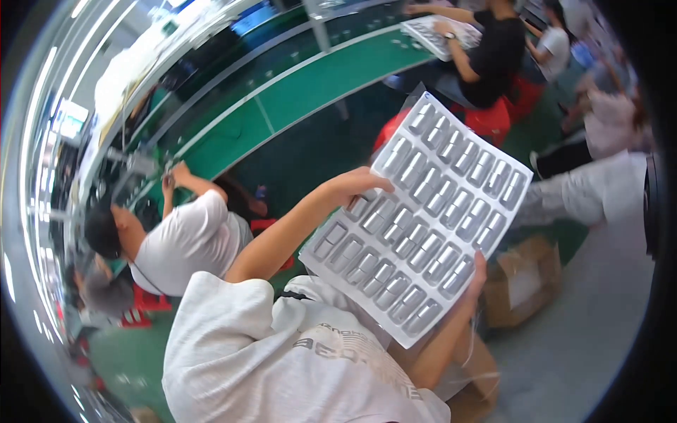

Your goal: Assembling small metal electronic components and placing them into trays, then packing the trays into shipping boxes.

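A white plastic blister tray [453,253] is tilted in front of my body, with rows of silver cylindrical pieces [424,185] in its pockets. My left hand [361,185] is on the tray's left side, thumb over the top face and the other fingers mostly hidden. At the lower right edge, my right hand [474,285] grips the tray from below, its thumb showing along the rim. Something clear and thin, like a plastic sheet, sticks out past the tray's top edge. What exactly the silver pieces are, I cannot make out.
A long green workbench [296,90] runs across the far side. A person in white [185,243] sits at it on the left; another in black [497,53] works over a white tray [441,35]. Red stools [489,121] and an open cardboard box [523,282] stand nearby.
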The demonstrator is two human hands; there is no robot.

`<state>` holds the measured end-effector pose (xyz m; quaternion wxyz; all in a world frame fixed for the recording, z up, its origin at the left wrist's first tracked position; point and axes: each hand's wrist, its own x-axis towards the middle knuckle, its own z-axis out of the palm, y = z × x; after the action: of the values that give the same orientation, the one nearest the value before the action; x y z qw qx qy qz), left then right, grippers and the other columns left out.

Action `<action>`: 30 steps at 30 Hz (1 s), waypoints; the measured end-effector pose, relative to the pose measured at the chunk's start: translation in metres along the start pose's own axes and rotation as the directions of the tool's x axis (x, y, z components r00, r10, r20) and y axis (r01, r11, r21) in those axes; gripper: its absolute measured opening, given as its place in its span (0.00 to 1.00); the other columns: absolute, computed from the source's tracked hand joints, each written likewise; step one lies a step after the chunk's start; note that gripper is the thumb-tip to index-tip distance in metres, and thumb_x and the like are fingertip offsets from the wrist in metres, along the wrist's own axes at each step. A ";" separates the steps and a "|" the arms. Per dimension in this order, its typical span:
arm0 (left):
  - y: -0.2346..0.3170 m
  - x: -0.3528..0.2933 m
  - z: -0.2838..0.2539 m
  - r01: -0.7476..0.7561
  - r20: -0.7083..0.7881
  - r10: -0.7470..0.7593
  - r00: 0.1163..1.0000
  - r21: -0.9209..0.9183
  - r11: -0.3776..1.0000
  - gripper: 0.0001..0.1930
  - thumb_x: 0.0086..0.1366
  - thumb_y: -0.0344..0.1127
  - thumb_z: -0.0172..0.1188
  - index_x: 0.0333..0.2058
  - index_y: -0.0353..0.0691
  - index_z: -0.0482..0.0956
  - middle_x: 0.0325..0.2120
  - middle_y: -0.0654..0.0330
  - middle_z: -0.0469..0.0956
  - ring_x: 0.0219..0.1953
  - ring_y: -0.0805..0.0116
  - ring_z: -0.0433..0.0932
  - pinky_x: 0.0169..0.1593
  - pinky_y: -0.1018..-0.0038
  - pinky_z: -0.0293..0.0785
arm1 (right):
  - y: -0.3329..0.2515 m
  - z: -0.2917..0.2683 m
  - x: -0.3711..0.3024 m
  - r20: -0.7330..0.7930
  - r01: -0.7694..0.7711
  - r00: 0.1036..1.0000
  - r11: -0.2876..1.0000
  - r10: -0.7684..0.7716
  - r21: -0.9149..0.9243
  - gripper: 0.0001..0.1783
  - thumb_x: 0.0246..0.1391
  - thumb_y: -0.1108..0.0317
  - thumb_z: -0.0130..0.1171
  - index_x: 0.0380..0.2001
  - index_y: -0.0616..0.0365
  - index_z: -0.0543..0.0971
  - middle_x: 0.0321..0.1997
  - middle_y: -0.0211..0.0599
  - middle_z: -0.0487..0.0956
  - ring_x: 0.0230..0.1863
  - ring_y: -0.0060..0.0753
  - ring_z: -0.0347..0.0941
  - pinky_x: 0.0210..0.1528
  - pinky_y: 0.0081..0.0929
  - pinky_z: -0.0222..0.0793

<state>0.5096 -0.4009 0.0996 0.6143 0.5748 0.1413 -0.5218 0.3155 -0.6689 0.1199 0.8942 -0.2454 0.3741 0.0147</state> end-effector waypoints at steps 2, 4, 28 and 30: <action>-0.020 -0.072 -0.087 -0.028 -0.087 0.026 0.996 -0.017 0.999 0.25 0.52 0.39 0.65 0.48 0.33 0.78 0.41 0.58 0.79 0.40 0.70 0.78 0.37 0.76 0.75 | 0.065 0.039 0.004 0.078 -0.026 0.996 0.976 0.044 -0.217 0.36 0.57 0.53 0.51 0.64 0.63 0.62 0.60 0.49 0.71 0.57 0.49 0.71 0.59 0.43 0.67; -0.038 -0.128 -0.160 -0.049 -0.177 0.042 0.983 -0.035 0.998 0.24 0.52 0.38 0.65 0.47 0.32 0.79 0.41 0.57 0.79 0.39 0.68 0.79 0.37 0.75 0.76 | 0.121 0.116 0.014 0.111 -0.113 0.982 0.948 0.152 -0.298 0.34 0.58 0.51 0.49 0.61 0.64 0.66 0.55 0.50 0.75 0.51 0.47 0.75 0.53 0.41 0.73; 0.016 0.019 -0.620 0.082 -0.513 0.025 0.858 0.183 0.980 0.40 0.35 0.56 0.71 0.47 0.37 0.74 0.40 0.53 0.76 0.40 0.62 0.77 0.43 0.69 0.73 | 0.456 0.256 0.369 0.216 -0.187 0.939 0.926 0.267 -0.327 0.34 0.55 0.56 0.53 0.61 0.64 0.63 0.58 0.48 0.72 0.58 0.48 0.70 0.61 0.43 0.67; 0.038 0.030 -0.644 0.108 -0.470 0.035 0.882 0.274 0.956 0.41 0.35 0.56 0.70 0.48 0.38 0.74 0.41 0.54 0.76 0.42 0.62 0.76 0.45 0.70 0.71 | 0.472 0.273 0.364 0.213 -0.166 0.951 0.950 0.225 -0.263 0.35 0.52 0.62 0.55 0.62 0.63 0.62 0.60 0.46 0.71 0.60 0.47 0.68 0.64 0.42 0.63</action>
<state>0.8272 0.1264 -0.0945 0.4601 0.7654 0.2181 -0.3936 0.6591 -0.1881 -0.1645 0.8903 -0.3104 0.2811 0.1787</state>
